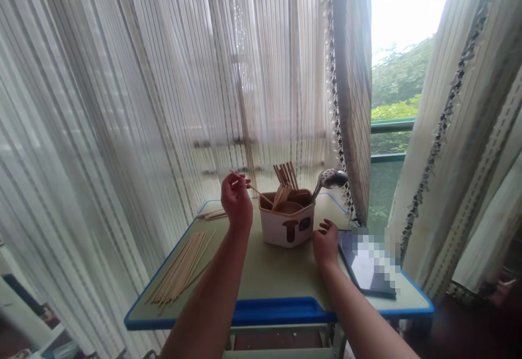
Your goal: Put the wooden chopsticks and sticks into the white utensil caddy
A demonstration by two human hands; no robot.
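the white container (272,230) stands upright on the table (261,272), and here serves as the middle of the dial. large brown letter-like marks show on its front wall.

at ten o'clock, the left hand (237,201) is raised just beside the rim, fingers pinched narrow on a thin stick (254,189). the stick slants down toward four, its lower end reaching into the container's opening; whether that end touches anything inside, i cannot tell.

at four o'clock, the right hand (327,242) is low, beside the container's wall, its fingers loosely bent and slightly apart, pointing toward ten. i cannot tell whether they touch the wall.

inside the container, pale sticks (280,197) lean together, and behind them a row of brown chopsticks (286,176) stands up at twelve. a metal perforated ladle (327,178) tilts out over the rim toward two.

at eight o'clock, a fanned pile of loose sticks (179,272) lies on the table, well apart from the container. a smaller bundle (215,214) lies at nine, beyond the left hand. at four, past the right hand, a dark tablet (359,274) lies flat, partly blurred. the striped curtain (163,76) hangs from nine round to twelve, and greenery (402,84) shows outside between one and two.
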